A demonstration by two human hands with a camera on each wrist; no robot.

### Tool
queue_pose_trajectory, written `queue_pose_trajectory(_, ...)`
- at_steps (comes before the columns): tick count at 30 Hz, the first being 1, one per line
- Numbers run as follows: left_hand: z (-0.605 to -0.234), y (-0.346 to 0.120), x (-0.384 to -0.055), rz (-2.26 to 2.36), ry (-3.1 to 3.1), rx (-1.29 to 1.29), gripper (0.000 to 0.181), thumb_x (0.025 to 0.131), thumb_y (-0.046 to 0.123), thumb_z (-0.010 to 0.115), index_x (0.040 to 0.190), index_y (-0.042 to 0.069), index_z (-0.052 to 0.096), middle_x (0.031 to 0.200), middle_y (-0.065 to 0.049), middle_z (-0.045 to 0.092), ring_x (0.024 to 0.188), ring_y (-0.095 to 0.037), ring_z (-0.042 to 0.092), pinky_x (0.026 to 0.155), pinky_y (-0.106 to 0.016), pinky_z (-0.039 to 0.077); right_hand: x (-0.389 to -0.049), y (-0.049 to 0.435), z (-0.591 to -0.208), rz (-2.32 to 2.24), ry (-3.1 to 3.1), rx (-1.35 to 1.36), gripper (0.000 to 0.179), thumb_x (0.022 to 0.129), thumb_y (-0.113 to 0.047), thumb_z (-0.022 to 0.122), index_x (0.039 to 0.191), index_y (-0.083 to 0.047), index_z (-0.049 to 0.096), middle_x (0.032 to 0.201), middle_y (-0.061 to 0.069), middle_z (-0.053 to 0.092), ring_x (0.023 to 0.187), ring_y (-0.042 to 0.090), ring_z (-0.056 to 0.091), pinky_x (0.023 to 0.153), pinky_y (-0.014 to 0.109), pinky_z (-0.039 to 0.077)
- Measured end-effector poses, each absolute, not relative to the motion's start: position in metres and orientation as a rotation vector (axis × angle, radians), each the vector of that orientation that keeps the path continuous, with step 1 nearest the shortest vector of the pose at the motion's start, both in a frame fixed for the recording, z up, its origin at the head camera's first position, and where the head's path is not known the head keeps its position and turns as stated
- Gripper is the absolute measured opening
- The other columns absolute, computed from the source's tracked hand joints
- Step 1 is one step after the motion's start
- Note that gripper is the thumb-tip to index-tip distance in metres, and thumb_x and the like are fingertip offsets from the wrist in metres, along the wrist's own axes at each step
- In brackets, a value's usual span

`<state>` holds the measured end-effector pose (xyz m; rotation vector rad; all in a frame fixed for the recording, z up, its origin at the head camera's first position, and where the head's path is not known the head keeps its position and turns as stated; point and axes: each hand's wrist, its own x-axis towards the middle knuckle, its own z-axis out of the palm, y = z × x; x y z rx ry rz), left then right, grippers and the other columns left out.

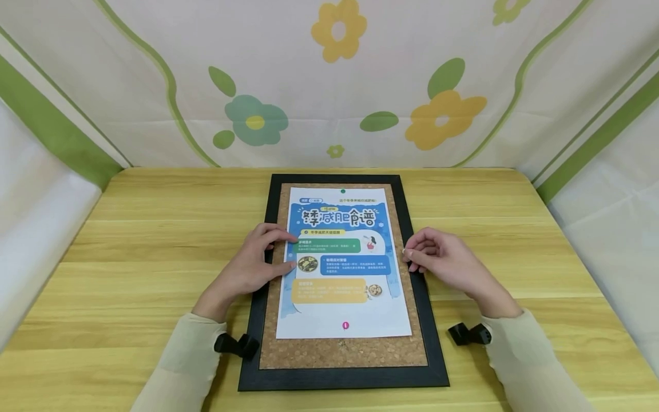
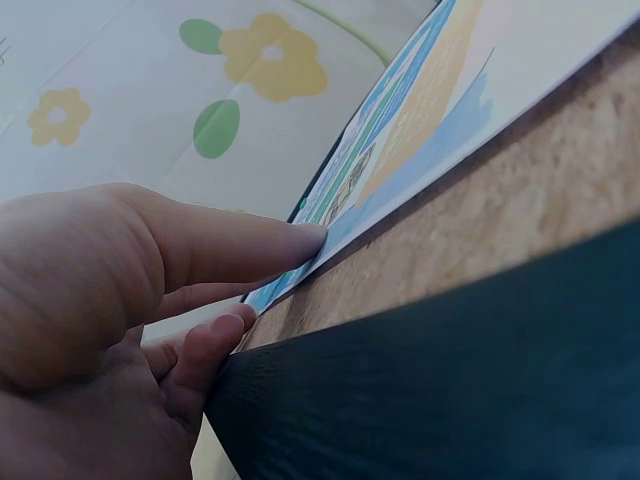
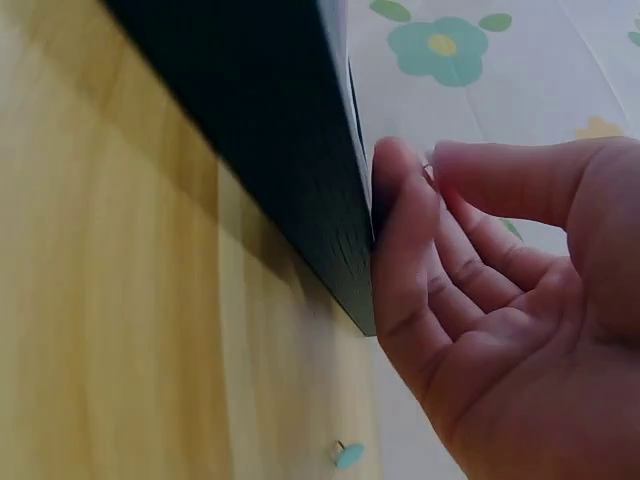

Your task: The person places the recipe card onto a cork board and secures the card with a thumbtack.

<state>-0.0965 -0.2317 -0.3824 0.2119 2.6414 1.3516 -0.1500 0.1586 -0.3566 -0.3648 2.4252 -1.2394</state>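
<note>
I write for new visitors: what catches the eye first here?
Probably the colourful poster on the cork board, with a green pin at its top and a pink pin near its bottom. Next, the left hand touching the poster's left edge and the right hand pinching something tiny by the right side of the frame.

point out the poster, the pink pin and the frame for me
poster (image 1: 344,264): head view, on the blue text box near its middle
pink pin (image 1: 345,325): head view, on its round head
frame (image 1: 344,379): head view, on the black bottom bar
</note>
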Motion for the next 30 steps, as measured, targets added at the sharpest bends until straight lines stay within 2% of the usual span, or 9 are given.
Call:
queue_pose_trajectory(7,-0.383,-0.232,-0.097,1.347,2.647,0.22,0.037,0.097,0.01,0.079,0.133,0.008,0.071,0.152,-0.019,0.049,0.141,-0.043,0.044,0.117,-0.061,0.042,-0.159,0.147,-0.359,-1.141,2.444,-0.358,0.016,0.109,-0.016,0.064,0.115,-0.002,0.067,0.097,0.012,0.073,0.078,0.024,0.067,0.069,0.029,0.057)
queue_pose_trajectory(14,-0.383,-0.231,-0.097,1.345,2.646,0.209,0.037,0.097,0.011,0.079,0.133,0.008,0.071,0.152,-0.019,0.049,0.141,-0.042,0.044,0.117,-0.061,0.042,-0.168,0.135,-0.357,-1.047,2.474,-0.32,0.018,0.108,-0.017,0.062,0.112,-0.002,0.07,0.094,0.01,0.071,0.084,0.022,0.066,0.075,0.029,0.053)
queue_pose_trajectory(21,-0.382,-0.231,-0.097,1.35,2.637,0.211,0.037,0.097,0.011,0.079,0.133,0.008,0.071,0.153,-0.019,0.048,0.141,-0.042,0.043,0.117,-0.062,0.042,-0.171,0.132,-0.354,-1.014,2.473,-0.305,0.017,0.107,-0.018,0.064,0.109,-0.002,0.071,0.092,0.01,0.072,0.082,0.022,0.066,0.074,0.031,0.052)
queue_pose_trajectory(26,-0.382,-0.232,-0.097,1.35,2.639,0.218,0.037,0.097,0.011,0.079,0.133,0.008,0.071,0.153,-0.019,0.048,0.141,-0.042,0.044,0.117,-0.062,0.042,-0.174,0.13,-0.353,-0.974,2.477,-0.315,0.018,0.106,-0.02,0.065,0.107,-0.003,0.072,0.091,0.009,0.071,0.081,0.022,0.063,0.072,0.032,0.049)
queue_pose_trajectory(30,-0.382,-0.232,-0.096,1.348,2.636,0.211,0.037,0.097,0.011,0.079,0.133,0.008,0.071,0.153,-0.019,0.048,0.142,-0.042,0.043,0.117,-0.062,0.042,-0.177,0.13,-0.353,-0.941,2.489,-0.302,0.018,0.105,-0.022,0.067,0.107,-0.005,0.073,0.083,0.005,0.064,0.074,0.022,0.056,0.065,0.03,0.043)
